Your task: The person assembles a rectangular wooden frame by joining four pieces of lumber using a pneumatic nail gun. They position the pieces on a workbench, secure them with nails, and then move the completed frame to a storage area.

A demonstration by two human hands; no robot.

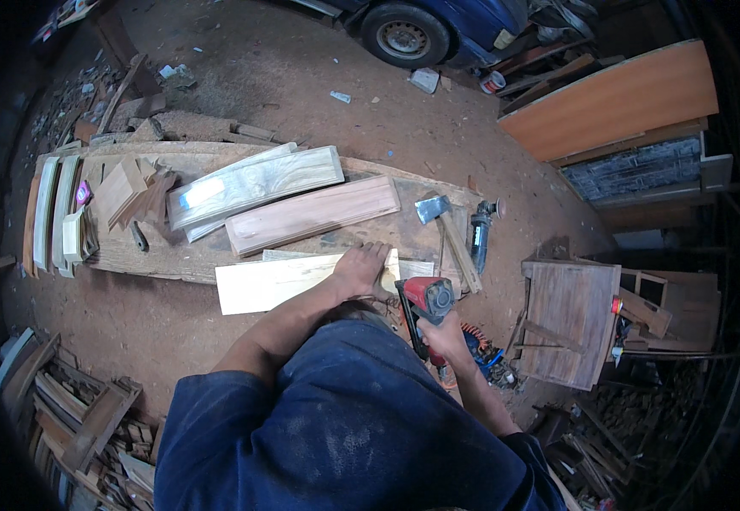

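Observation:
My right hand is wrapped round the handle of a red and black nail gun. Its nose sits at the right end of a pale wooden board, close to my left hand. My left hand grips that board's right end from above, fingers curled over it. Part of its grip is hidden by the hand itself. The board lies along the near edge of a long wooden workbench. Just beyond is a stack of pinkish boards, with paler boards behind.
An axe and an angle grinder lie at the bench's right end. Wooden blocks and upright boards stand left. A coiled hose is by my right forearm. Scrap wood fills the lower left; a blue vehicle stands beyond.

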